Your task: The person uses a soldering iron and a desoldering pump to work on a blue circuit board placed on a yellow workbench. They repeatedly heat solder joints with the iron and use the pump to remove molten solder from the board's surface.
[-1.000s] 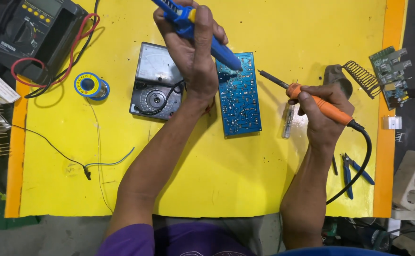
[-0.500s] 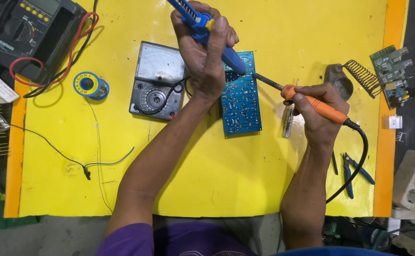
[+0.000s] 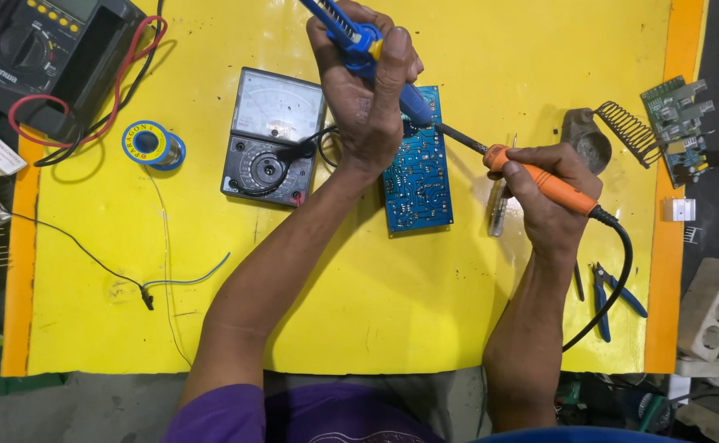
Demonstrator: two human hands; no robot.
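Gripped: left hand [image 3: 364, 98] fisted round blue desoldering pump [image 3: 358, 37], right hand [image 3: 552, 201] closed on orange-handled soldering iron [image 3: 540, 182]; both tips at blue circuit board [image 3: 417, 176], likely thin, fragile, best held by its edges.

Analog multimeter [image 3: 273, 135], solder spool [image 3: 151, 144] (blue-rimmed), digital meter [image 3: 43, 45], blue pliers [image 3: 610, 295], spring stand [image 3: 622, 131].

meter [image 3: 271, 138] left of circuit board [image 3: 417, 168], pliers [image 3: 614, 295] right

Left hand [image 3: 368, 90] and right hand [image 3: 548, 193] are both closed in fists, forearms stretched forward.
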